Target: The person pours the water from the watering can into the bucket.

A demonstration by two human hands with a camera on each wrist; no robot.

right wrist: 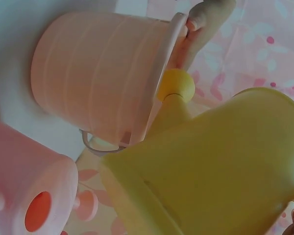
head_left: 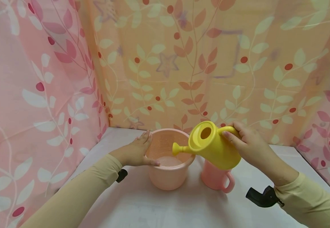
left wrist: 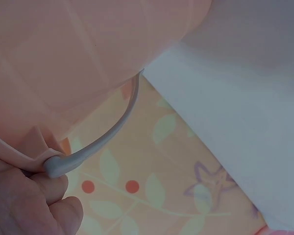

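My left hand (head_left: 133,150) holds the left side of a pale pink bucket (head_left: 167,179), its thumb over the front rim. In the left wrist view, bent fingers (left wrist: 59,215) lie beside the pivot of the bucket's grey handle (left wrist: 108,134). My right hand (head_left: 247,139) grips the handle of a yellow watering can (head_left: 224,155). The can is raised and tilted left, with its spout (head_left: 178,148) over the bucket's opening. Inside the bucket, the bottom (head_left: 167,161) looks pale and shiny.
A pink watering can (head_left: 214,177) stands on the white table (head_left: 159,212), right of the bucket and partly behind the yellow can. Leaf-patterned cloth (head_left: 165,63) hangs at the back and both sides. Black wrist mounts (head_left: 263,196) sit on both wrists.
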